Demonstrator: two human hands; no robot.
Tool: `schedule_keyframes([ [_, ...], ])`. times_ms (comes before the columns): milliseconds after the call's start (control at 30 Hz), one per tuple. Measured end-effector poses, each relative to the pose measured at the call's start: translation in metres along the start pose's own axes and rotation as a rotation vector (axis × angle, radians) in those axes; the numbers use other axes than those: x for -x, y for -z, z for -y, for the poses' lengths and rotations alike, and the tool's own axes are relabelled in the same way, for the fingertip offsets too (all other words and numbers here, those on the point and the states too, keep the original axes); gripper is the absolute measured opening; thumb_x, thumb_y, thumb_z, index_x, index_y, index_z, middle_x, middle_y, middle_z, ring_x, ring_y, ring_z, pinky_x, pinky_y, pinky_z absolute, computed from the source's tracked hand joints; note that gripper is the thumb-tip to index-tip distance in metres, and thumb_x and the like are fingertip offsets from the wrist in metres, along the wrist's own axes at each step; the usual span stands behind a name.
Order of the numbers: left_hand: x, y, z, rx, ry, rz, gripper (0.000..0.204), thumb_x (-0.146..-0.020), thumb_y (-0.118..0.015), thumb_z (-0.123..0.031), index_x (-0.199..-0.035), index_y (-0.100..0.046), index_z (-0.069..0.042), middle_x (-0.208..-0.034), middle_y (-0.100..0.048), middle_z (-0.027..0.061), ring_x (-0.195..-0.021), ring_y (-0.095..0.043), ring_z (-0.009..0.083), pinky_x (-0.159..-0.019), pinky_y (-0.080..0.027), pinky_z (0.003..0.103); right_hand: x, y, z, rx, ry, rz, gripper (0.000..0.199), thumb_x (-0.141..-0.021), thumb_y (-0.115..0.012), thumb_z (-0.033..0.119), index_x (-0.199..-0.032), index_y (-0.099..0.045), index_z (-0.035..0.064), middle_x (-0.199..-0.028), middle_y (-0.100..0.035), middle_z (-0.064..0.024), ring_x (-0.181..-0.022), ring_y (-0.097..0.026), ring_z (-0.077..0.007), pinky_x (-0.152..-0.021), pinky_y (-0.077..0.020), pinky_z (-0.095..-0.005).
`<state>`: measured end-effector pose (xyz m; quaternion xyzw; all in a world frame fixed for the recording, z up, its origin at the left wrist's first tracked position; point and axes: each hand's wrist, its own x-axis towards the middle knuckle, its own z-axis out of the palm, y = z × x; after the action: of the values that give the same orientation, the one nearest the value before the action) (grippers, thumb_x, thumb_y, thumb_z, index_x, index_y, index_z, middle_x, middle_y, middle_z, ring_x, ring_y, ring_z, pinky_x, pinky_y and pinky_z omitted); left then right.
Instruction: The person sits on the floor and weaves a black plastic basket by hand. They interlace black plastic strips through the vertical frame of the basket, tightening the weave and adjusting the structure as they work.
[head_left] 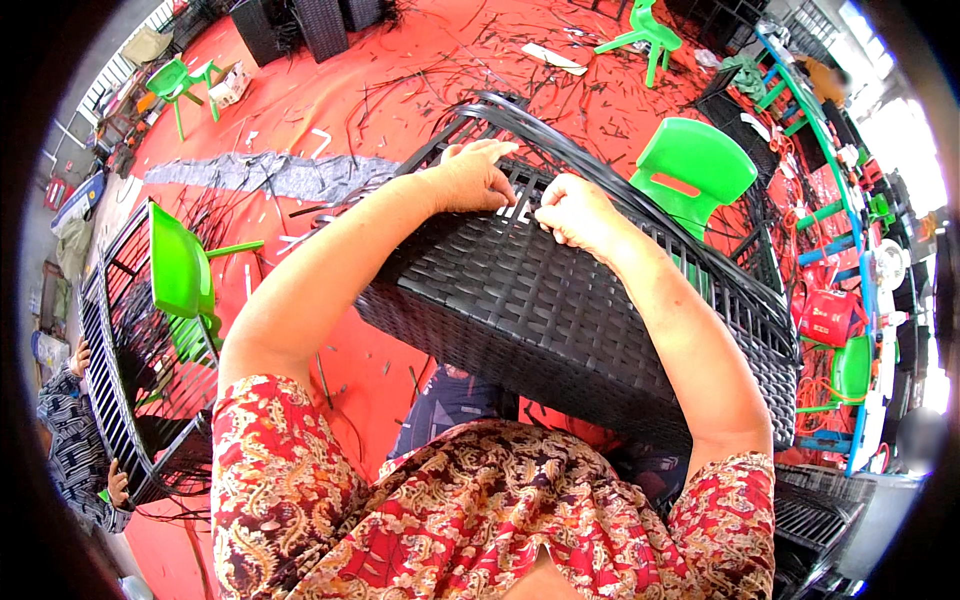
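Note:
A black woven rattan furniture piece (520, 290) lies tilted across my lap, its flat woven side facing up. My left hand (470, 180) rests at the far edge of the weave, some fingers stretched out and others bent down onto the strips. Close beside it, my right hand (582, 215) is closed in a pinch against the weave; what lies between its fingers is hidden. Small white gaps show in the weave between the two hands. Long loose black plastic strips (560, 140) run in a bundle along the piece's far side.
Green plastic chairs stand ahead (695, 165) and at the left (180, 265). On the left, a person's hand (118, 485) touches a black slatted frame (105, 350). Strip scraps litter the red floor covering (400, 75). A red bag (828, 317) sits at the right.

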<state>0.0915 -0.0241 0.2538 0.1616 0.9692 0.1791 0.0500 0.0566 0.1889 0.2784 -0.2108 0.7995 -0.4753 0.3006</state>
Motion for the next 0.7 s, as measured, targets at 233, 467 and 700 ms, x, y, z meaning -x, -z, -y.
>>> schedule_keyframes([
  [233, -0.004, -0.005, -0.004, 0.206, 0.115, 0.157, 0.02, -0.083, -0.064, -0.033, -0.101, -0.069, -0.028, -0.15, -0.027, 0.0038, -0.142, -0.012, 0.0262, -0.105, -0.007, 0.063, -0.005, -0.001, 0.003, 0.118, 0.003, -0.015, 0.014, -0.076, -0.067, 0.008, -0.079, -0.055, 0.0029, -0.069, -0.061, -0.0051, -0.052, -0.055, -0.011, -0.045, -0.0437, -0.026],
  [467, -0.008, -0.018, 0.004, 0.839, 0.072, 0.032, 0.011, -0.076, -0.066, -0.015, -0.073, -0.07, -0.006, -0.12, -0.056, 0.0066, -0.131, -0.032, 0.0228, -0.102, -0.028, 0.04, -0.004, -0.006, 0.001, 0.108, 0.076, -0.081, 0.013, -0.078, -0.068, 0.006, -0.079, -0.055, 0.002, -0.069, -0.06, -0.0056, -0.052, -0.056, -0.0113, -0.049, -0.0463, -0.026],
  [700, 0.041, 0.018, 0.037, 1.145, 0.151, -0.267, 0.018, -0.074, -0.062, -0.011, -0.084, -0.066, 0.003, -0.099, -0.061, 0.0074, -0.096, -0.054, 0.0147, -0.088, -0.04, 0.03, 0.0, 0.002, -0.003, 0.036, 0.204, -0.082, 0.011, -0.083, -0.062, 0.01, -0.088, -0.061, 0.0004, -0.075, -0.061, -0.0042, -0.06, -0.056, -0.0101, -0.055, -0.0479, -0.0259],
])
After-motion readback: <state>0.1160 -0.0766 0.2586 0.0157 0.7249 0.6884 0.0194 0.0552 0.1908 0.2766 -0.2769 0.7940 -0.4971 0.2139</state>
